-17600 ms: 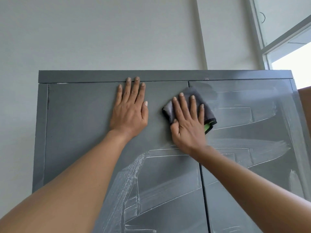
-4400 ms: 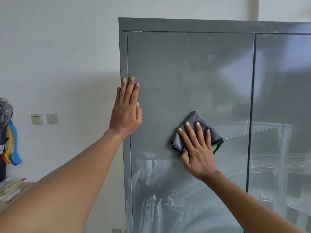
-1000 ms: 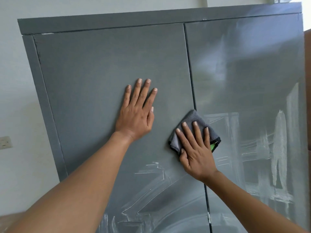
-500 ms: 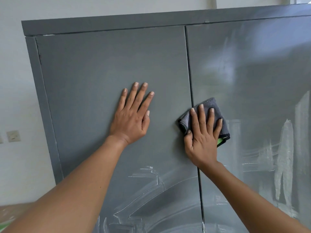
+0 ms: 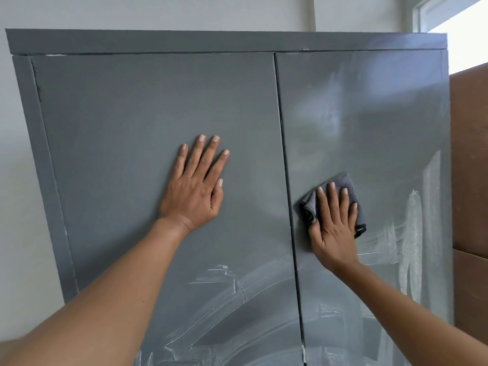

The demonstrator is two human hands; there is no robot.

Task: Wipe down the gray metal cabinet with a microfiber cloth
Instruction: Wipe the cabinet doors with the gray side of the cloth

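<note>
Flat right hand presses folded gray microfiber cloth on right door, fingers straight; left hand open flat on left door.
Cloth mostly hidden under fingers; gray metal cabinet bottom cut off, white streaks low, brown panel right.

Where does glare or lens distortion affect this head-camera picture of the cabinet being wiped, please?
In the head view, the window at upper right is blown out white, its light sheening the right door; the wide lens tilts the cabinet sides inward toward the bottom; both hands, left and right on the cloth, look sharp.
</note>
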